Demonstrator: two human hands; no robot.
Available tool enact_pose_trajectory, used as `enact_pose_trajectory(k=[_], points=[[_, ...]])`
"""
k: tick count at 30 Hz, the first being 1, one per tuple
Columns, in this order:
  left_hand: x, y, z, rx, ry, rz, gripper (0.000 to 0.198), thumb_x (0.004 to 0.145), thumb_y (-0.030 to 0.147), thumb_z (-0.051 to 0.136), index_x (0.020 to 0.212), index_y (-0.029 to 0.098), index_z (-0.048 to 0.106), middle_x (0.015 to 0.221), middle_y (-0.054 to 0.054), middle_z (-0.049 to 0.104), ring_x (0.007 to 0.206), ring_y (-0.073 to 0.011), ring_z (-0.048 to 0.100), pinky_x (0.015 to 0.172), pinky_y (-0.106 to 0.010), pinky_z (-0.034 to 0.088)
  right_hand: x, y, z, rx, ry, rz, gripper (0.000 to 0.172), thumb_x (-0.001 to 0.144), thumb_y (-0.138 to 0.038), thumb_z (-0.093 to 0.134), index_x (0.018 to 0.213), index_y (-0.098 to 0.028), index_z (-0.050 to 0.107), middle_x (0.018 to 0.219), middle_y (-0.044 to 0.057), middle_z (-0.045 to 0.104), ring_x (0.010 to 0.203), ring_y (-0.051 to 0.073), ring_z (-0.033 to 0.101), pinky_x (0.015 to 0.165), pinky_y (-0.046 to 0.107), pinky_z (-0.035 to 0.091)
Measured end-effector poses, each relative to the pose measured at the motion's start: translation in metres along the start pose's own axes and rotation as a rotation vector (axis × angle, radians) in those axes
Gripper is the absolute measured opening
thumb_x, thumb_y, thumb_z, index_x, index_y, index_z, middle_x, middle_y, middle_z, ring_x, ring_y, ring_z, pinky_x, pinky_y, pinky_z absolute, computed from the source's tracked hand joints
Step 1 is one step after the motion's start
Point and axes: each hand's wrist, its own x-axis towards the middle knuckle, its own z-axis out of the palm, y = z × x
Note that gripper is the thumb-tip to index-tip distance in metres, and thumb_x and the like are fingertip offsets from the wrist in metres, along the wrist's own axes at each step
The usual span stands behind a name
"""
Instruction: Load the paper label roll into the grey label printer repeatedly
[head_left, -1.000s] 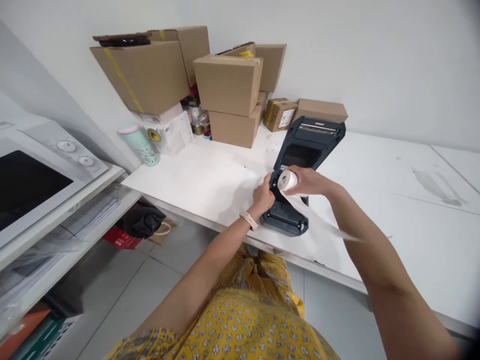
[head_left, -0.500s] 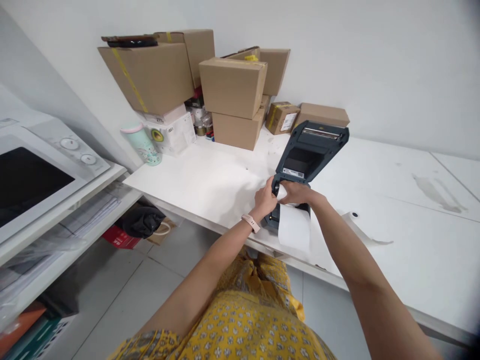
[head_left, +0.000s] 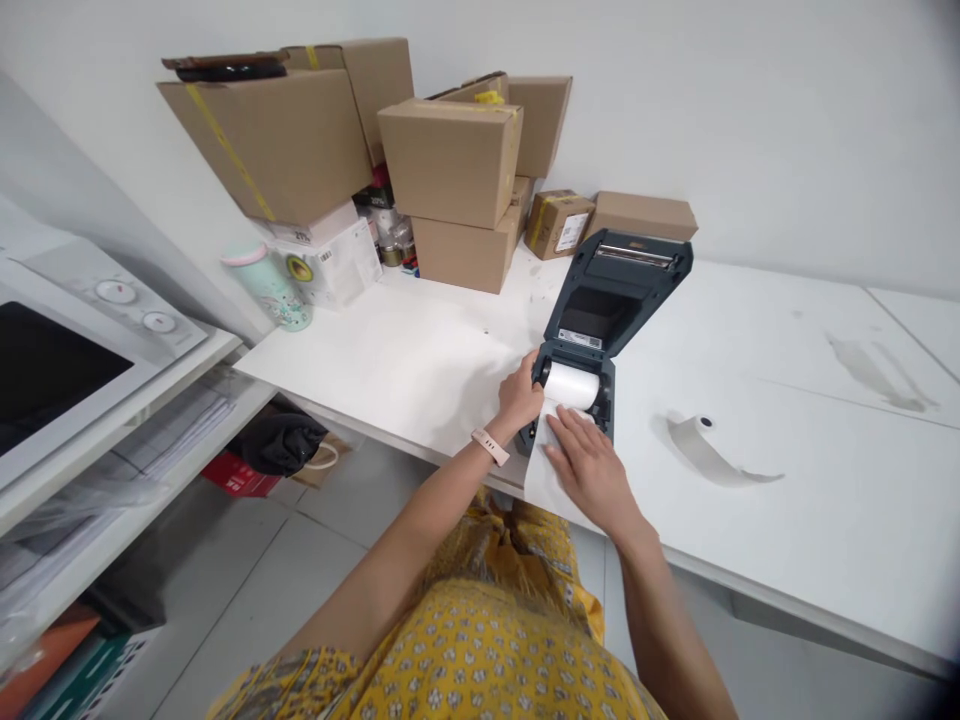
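A label printer stands with its lid tilted back on the white table, and a white paper roll is seated across its bay. From the roll, a paper strip is led out over the printer's front, down to about the table's edge. The strip is covered by the right hand, whose extended fingers are laid flat on it, slightly parted. The printer's left side is touched by the left hand, with fingers curled; whether anything is pinched there cannot be told.

The strip could be dragged askew or creased if it were pressed harder on one side (it seems to be slanted a little already). The roll could be unseated if its left end were knocked by the left hand. Fingers could be caught if the lid were jolted and dropped. The small loose roll, lying to the right with its tail uncurled, could be swept along by the right forearm.
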Motion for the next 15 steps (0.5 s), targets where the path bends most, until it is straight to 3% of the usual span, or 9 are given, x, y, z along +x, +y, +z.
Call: enact_pose_trajectory(k=[4, 11, 15], points=[[0.000, -0.001, 0.001, -0.052, 0.009, -0.003, 0.067, 0.082, 0.007, 0.045, 0.147, 0.024, 0.040, 0.139, -0.005, 0.061, 0.130, -0.0217, 0.056, 0.112, -0.038, 0.040, -0.008, -0.018, 0.005, -0.072, 0.051, -0.002, 0.047, 0.100, -0.034, 0.045, 0.141, -0.012, 0.051, 0.147, 0.017, 0.051, 0.141, 0.030, 0.045, 0.112, 0.050, 0.043], [0.003, -0.006, 0.005, -0.226, 0.023, -0.001, 0.066, 0.082, 0.009, 0.050, 0.146, 0.023, 0.042, 0.142, -0.008, 0.058, 0.131, -0.0240, 0.054, 0.115, -0.042, 0.037, -0.015, -0.018, 0.002, -0.093, 0.060, -0.036, 0.047, 0.099, -0.031, 0.048, 0.142, -0.012, 0.049, 0.150, 0.017, 0.049, 0.141, 0.030, 0.045, 0.112, 0.049, 0.044], [-0.023, -0.013, 0.010, -0.472, -0.012, -0.037, 0.066, 0.085, 0.024, 0.060, 0.148, 0.020, 0.038, 0.147, -0.012, 0.052, 0.135, -0.0257, 0.051, 0.115, -0.042, 0.037, -0.016, -0.019, 0.004, -0.047, 0.066, -0.026, 0.049, 0.099, -0.031, 0.049, 0.145, -0.013, 0.047, 0.150, 0.016, 0.048, 0.142, 0.030, 0.044, 0.112, 0.050, 0.044]])
